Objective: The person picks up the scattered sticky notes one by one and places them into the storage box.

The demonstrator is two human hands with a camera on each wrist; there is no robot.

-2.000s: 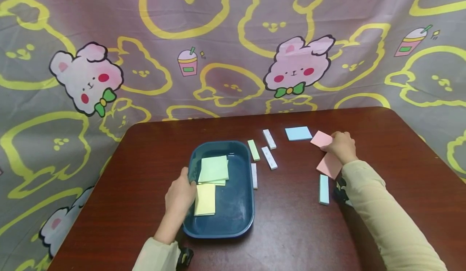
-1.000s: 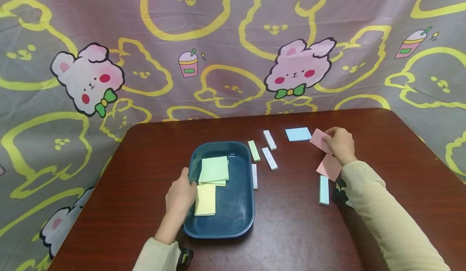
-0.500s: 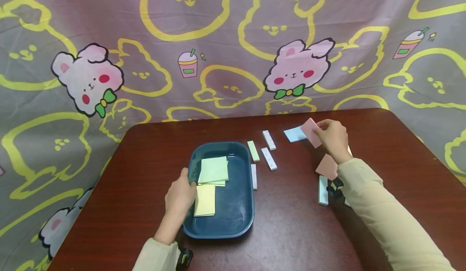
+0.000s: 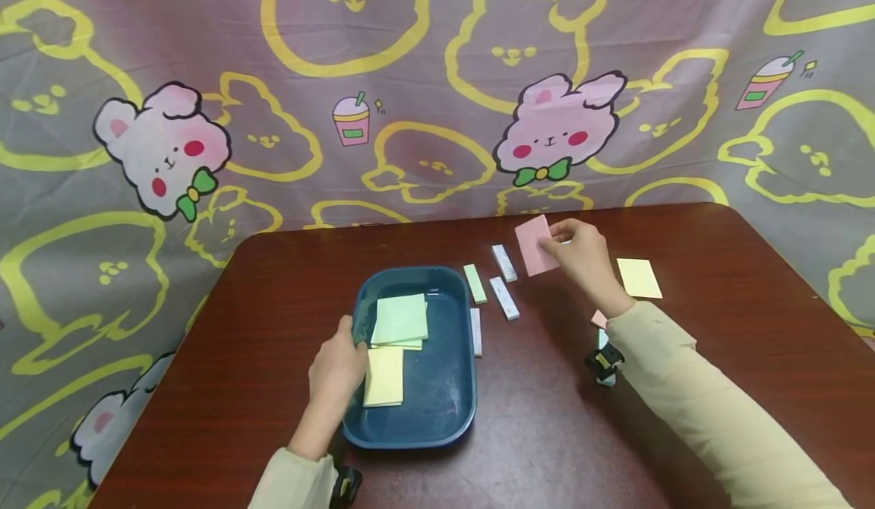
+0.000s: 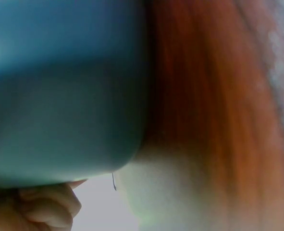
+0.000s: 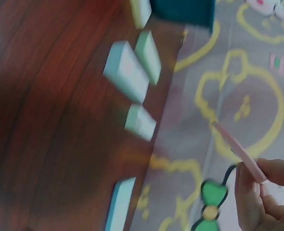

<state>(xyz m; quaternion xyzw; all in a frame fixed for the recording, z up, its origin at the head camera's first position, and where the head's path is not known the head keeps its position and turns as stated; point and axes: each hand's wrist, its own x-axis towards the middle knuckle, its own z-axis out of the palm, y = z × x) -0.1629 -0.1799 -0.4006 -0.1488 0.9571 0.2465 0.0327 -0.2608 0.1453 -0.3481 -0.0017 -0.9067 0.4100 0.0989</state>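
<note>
My right hand [image 4: 581, 254] pinches a pink sticky-note pad [image 4: 535, 246] between thumb and fingers, raised above the back of the table. Seen from the right wrist, the pink pad [image 6: 239, 150] is nearly edge-on in the fingers [image 6: 250, 197]. My left hand [image 4: 338, 365] grips the left rim of a dark blue tray [image 4: 444, 418], its thumb over the edge. Inside the tray lie pale green pads [image 4: 400, 317] and a yellow pad [image 4: 384, 377], along the left side. The tray's wall [image 5: 60, 125] fills much of the left wrist view.
Narrow note strips stand right of the tray: a green one [image 4: 475, 283] and several whitish ones [image 4: 504, 298]. A yellow pad [image 4: 639, 278] lies at the right. My right forearm partly covers another pink pad [image 4: 598, 319] and a light-blue strip [image 4: 605, 380]. A patterned curtain [image 4: 424, 53] hangs behind.
My right hand has lifted the pink pad off the table and carried it left, past the blue pad, which it now hides. The yellow pad at right has come into view. My left hand stays put.
</note>
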